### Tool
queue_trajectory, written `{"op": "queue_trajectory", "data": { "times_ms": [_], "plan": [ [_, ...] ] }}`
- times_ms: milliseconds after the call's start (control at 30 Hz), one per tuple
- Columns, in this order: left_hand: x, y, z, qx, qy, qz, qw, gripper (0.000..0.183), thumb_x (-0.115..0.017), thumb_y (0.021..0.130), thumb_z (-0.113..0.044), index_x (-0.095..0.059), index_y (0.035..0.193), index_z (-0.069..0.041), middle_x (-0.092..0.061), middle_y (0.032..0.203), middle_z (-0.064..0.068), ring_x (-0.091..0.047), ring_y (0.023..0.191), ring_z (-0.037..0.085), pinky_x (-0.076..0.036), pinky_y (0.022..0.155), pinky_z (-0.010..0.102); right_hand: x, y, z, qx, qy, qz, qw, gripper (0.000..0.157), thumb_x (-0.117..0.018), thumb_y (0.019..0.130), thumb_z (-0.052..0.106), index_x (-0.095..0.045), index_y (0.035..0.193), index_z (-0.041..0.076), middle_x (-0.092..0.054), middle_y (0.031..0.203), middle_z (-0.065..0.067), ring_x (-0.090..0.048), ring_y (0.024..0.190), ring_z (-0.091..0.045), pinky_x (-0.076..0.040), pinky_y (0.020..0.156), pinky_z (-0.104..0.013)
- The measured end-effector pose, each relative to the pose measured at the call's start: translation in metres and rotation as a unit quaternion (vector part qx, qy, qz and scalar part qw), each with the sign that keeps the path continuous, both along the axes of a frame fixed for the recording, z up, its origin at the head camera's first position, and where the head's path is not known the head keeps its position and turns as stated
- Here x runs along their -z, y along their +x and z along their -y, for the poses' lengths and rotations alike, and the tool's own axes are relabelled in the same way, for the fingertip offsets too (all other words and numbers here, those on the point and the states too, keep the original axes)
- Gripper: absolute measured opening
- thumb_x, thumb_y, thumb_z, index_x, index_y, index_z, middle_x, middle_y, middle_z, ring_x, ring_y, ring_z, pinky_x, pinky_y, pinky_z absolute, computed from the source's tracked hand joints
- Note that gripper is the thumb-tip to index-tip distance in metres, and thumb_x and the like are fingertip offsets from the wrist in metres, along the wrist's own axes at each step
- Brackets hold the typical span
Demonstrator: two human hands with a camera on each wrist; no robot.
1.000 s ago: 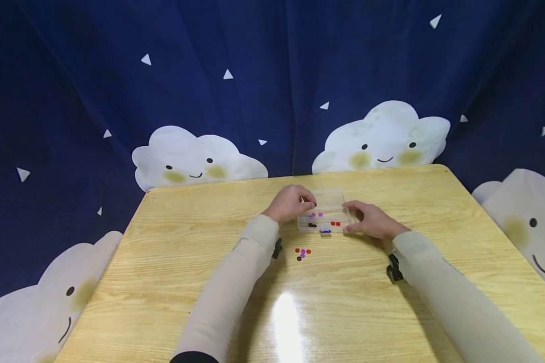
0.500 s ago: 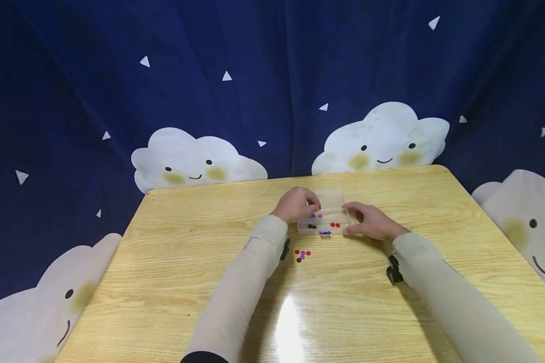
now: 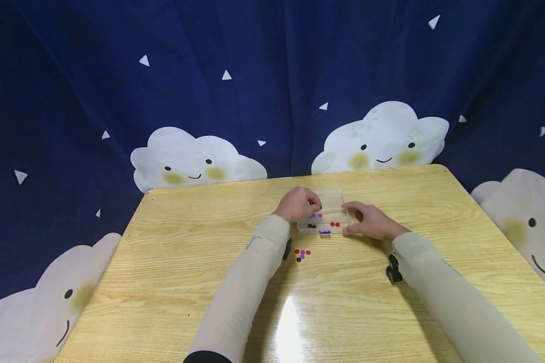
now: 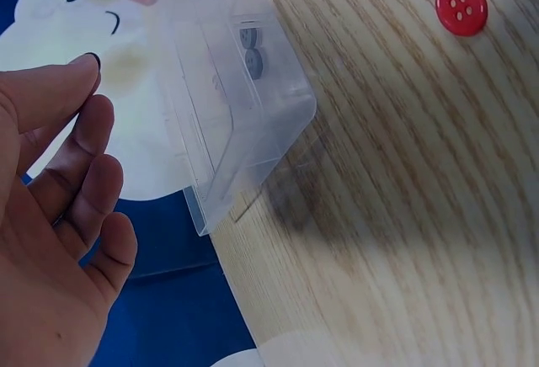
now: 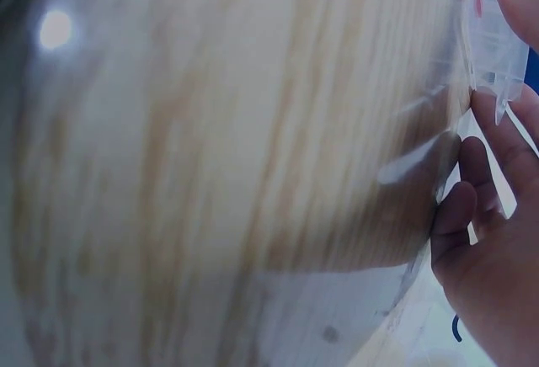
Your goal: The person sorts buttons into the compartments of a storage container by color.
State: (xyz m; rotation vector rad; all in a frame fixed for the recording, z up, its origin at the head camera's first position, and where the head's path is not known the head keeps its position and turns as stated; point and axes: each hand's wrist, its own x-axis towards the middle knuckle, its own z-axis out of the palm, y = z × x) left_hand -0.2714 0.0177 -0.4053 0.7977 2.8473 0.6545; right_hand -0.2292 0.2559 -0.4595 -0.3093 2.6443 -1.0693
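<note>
My left hand point(image 3: 297, 204) is over the left part of a clear plastic box point(image 3: 305, 231), pinching a small black button point(image 4: 95, 59) between thumb and forefinger. Most of that button is hidden by the fingertips. My right hand point(image 3: 372, 221) holds the box by its right end, thumb at the front and fingers toward the back. The box's clear lid point(image 3: 332, 199) stands open at the back. Inside, two black buttons point(image 3: 312, 226), two red buttons point(image 3: 335, 224) and purple buttons point(image 3: 320, 216) lie in separate areas. A blue latch point(image 3: 324, 232) marks the front.
In front of the box, a small group of loose buttons lies on the wooden table point(image 3: 186, 262): two red buttons point(image 3: 308, 252), purple buttons point(image 3: 302, 256) and a black button point(image 3: 298, 260). A dark blue curtain point(image 3: 236, 91) with clouds hangs behind the table.
My left hand has moved a little to the right over the box, still pinching the black button. The right hand keeps its hold on the box's right end.
</note>
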Motion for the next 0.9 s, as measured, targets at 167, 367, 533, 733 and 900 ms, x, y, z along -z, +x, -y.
{"op": "queue_trajectory", "data": {
  "times_ms": [167,367,533,733,900],
  "plan": [
    [0.0,0.0,-0.001,-0.002,-0.001,0.005,1.0,0.012,-0.068,0.093,-0.023,-0.079,0.094,-0.019,-0.075,0.093,-0.006,-0.062,0.086,0.008,-0.051,0.082,0.023,-0.001,0.0,0.0,0.001,-0.001,0.0,1.0,0.075,-0.079,0.084,0.033,-0.044,0.147,0.009,-0.038,0.155,-0.024,-0.04,0.139,-0.043,-0.031,0.116,-0.059],
    [0.003,0.0,-0.002,-0.007,0.002,0.015,0.9999,0.011,-0.068,0.093,-0.022,-0.079,0.093,-0.019,-0.074,0.091,-0.006,-0.061,0.085,0.008,-0.051,0.081,0.023,-0.001,0.001,0.0,0.006,-0.001,-0.001,1.0,0.075,-0.079,0.085,0.033,-0.044,0.146,0.009,-0.037,0.155,-0.024,-0.039,0.14,-0.043,-0.03,0.117,-0.059],
    [0.005,-0.001,-0.003,-0.008,0.002,0.014,0.9999,0.01,-0.069,0.092,-0.022,-0.079,0.093,-0.019,-0.074,0.091,-0.006,-0.06,0.085,0.008,-0.05,0.08,0.023,-0.001,0.001,-0.001,0.006,0.001,-0.005,1.0,0.075,-0.079,0.084,0.033,-0.045,0.146,0.009,-0.039,0.154,-0.024,-0.041,0.138,-0.043,-0.031,0.116,-0.059],
    [0.009,-0.003,-0.002,-0.006,-0.008,0.005,0.9999,0.011,-0.069,0.091,-0.02,-0.08,0.092,-0.018,-0.075,0.092,-0.005,-0.061,0.088,0.01,-0.051,0.087,0.025,0.004,-0.001,-0.002,0.003,-0.004,-0.005,1.0,0.075,-0.079,0.084,0.034,-0.044,0.147,0.01,-0.037,0.156,-0.023,-0.039,0.14,-0.043,-0.03,0.117,-0.059],
    [0.012,-0.003,0.0,-0.014,-0.008,0.002,0.9999,0.012,-0.068,0.091,-0.02,-0.08,0.092,-0.019,-0.075,0.091,-0.006,-0.061,0.088,0.01,-0.051,0.087,0.025,0.005,-0.003,-0.002,0.006,-0.003,0.001,1.0,0.075,-0.079,0.084,0.032,-0.044,0.147,0.011,-0.036,0.157,-0.022,-0.036,0.143,-0.043,-0.029,0.118,-0.058]
  ]
}}
